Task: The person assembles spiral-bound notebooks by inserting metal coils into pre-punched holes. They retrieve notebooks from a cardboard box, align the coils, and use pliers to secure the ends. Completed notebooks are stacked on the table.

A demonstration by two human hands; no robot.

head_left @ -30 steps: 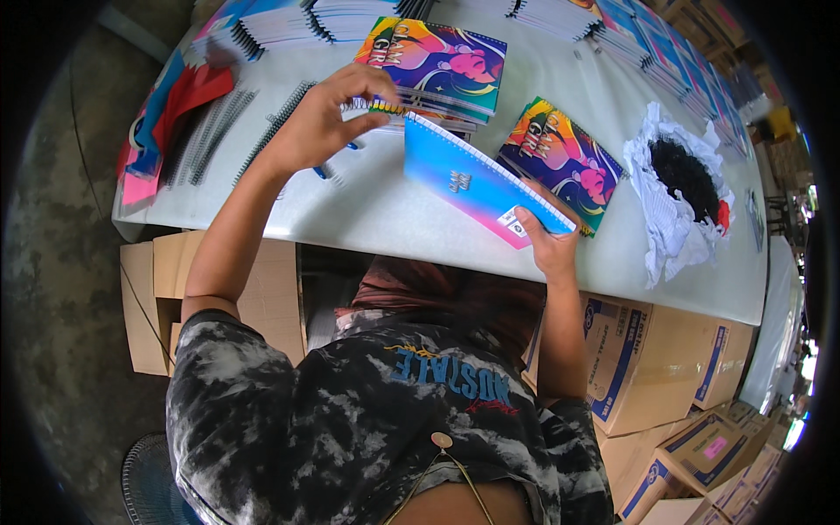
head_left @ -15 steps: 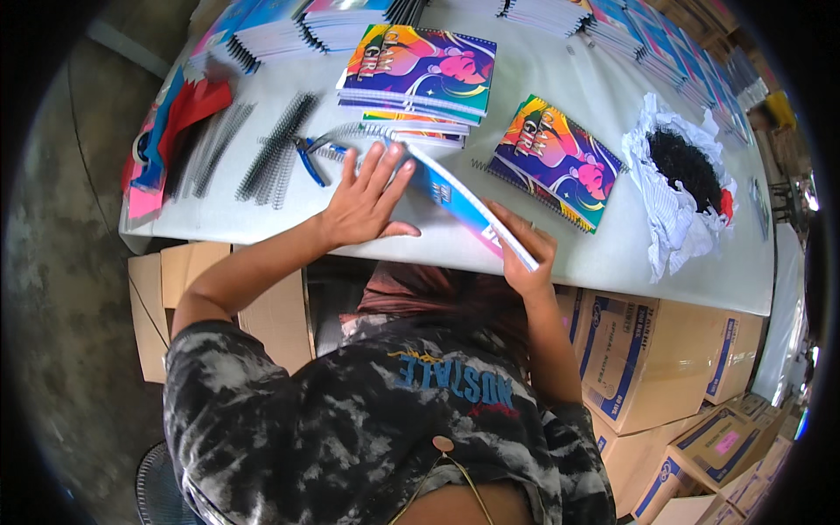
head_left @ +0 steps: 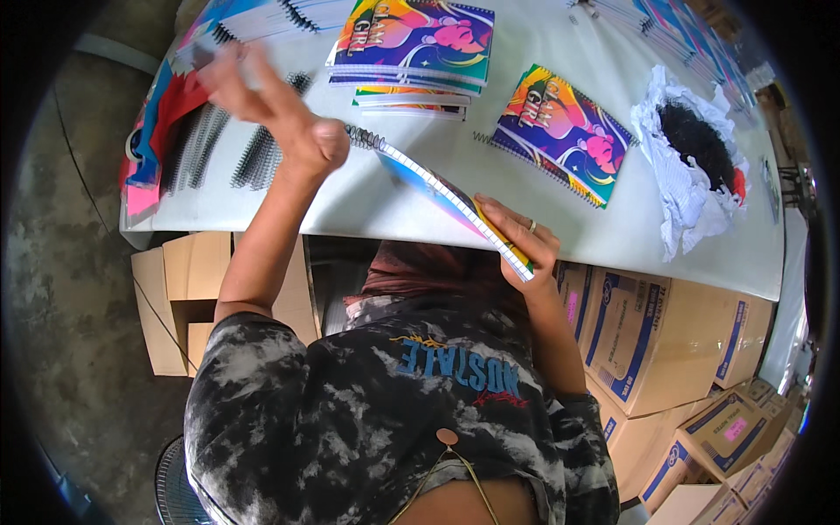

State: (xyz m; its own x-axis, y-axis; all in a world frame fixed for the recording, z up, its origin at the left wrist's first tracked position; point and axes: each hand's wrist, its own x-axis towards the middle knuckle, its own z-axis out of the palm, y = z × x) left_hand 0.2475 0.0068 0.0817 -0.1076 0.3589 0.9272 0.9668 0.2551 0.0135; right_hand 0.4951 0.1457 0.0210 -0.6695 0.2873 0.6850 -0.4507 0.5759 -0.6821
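Note:
My right hand grips a spiral notebook by its near right end, thumb and fingers on either side. The notebook is tilted up almost edge-on, its page edge and blue-pink cover showing. A dark wire coil sticks out from its far left end. My left hand is lifted to the left of that coil, holding nothing visible; its fingers are apart and smeared by motion. Beneath and beside it lie loose dark coils. The blue-handled pliers seen earlier are hidden behind my left hand and forearm.
Colourful notebooks form a stack at the back; two more notebooks lie right of centre. Crumpled white paper holds tangled black coils. Red and blue material lies at the left edge. Cardboard boxes stand below the table.
My left hand has moved up and left, away from the notebook's coil end. The notebook has turned more edge-on in my right hand. The whole view has shifted slightly.

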